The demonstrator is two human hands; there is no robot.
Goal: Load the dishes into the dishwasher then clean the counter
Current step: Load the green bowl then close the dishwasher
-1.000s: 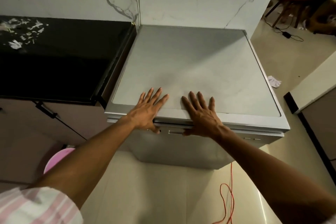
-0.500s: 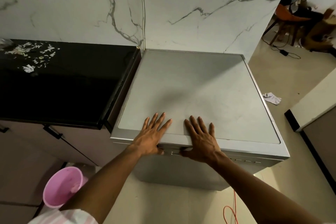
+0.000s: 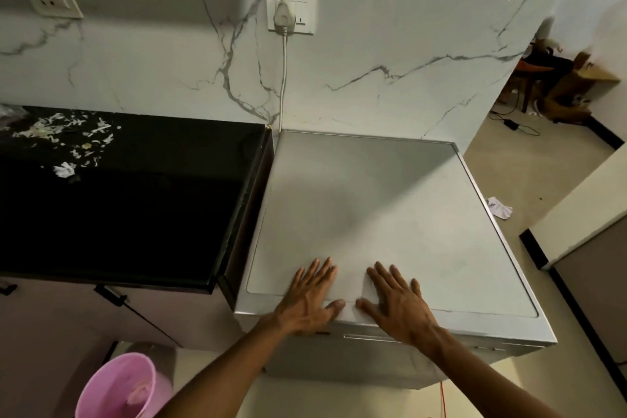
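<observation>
Resting flat on the silver-grey box-shaped dishwasher (image 3: 373,220) in the lower middle of the frame, your left hand (image 3: 307,300) and right hand (image 3: 395,304) sit side by side at its front edge, palms down, fingers spread, gripping nothing. Your thumbs nearly meet between them. The dishwasher's door looks shut from up here, with its front panel mostly out of sight below the hands. Over on the left of the frame, the glossy black stone counter (image 3: 135,207) butts up just beside the dishwasher, and it's got pale shredded scraps (image 3: 64,142) scattered in the upper left part. A pink plastic bucket (image 3: 117,387) stands on the floor at the bottom left. A white plug (image 3: 283,15) sits in the wall socket up top, cord dropping behind the dishwasher.
</observation>
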